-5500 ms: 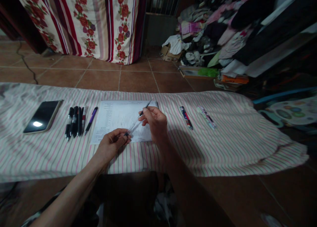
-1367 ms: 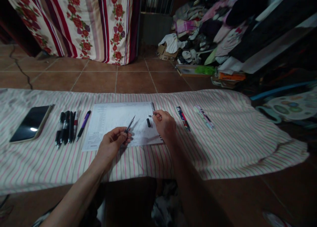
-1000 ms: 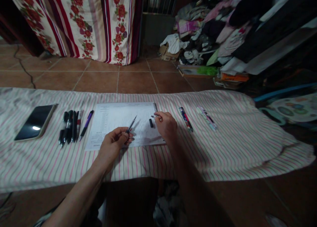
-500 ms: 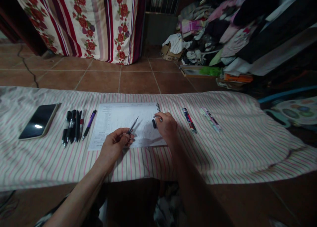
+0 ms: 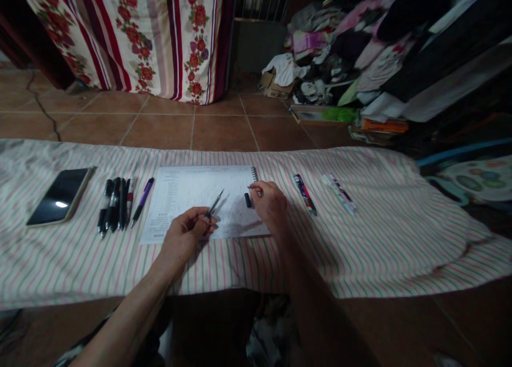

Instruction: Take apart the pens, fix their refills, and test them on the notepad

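Note:
My left hand is closed round the lower part of a thin pen piece whose tip points up and away over the spiral notebook. My right hand rests on the notebook's right edge, pinching a small metallic pen part. A short black pen piece lies on the page just left of that hand. The notebook lies open on a striped cloth.
A row of dark pens and a purple pen lie left of the notebook, a phone further left. Two more pens lie to the right. Tiled floor, a floral curtain and piled clothes are behind.
The pen held whole between both hands has come apart. My right hand moved down to the notebook's right edge, a black piece now lies on the page, and my left hand keeps the thin part.

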Action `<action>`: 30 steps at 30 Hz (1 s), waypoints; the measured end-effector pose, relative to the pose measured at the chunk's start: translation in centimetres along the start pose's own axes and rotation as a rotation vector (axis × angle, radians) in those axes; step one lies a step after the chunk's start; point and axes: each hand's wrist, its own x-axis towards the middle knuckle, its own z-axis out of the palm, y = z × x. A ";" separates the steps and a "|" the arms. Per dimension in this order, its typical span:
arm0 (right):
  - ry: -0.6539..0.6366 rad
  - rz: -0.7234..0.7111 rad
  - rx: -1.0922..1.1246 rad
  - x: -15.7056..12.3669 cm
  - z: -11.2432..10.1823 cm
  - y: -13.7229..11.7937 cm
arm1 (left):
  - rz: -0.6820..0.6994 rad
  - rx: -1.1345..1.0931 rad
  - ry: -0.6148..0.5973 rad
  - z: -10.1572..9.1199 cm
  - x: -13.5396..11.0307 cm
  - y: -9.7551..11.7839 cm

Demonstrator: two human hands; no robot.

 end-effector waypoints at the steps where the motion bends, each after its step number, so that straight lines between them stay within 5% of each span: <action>1: -0.003 -0.003 0.000 0.0 0.0 0.1 | 0.003 0.002 -0.005 0.0 0.0 0.0; 30: -0.029 -0.116 0.141 -1.0 -1.4 -0.7 | -0.001 -0.012 -0.029 0.6 -0.6 -0.2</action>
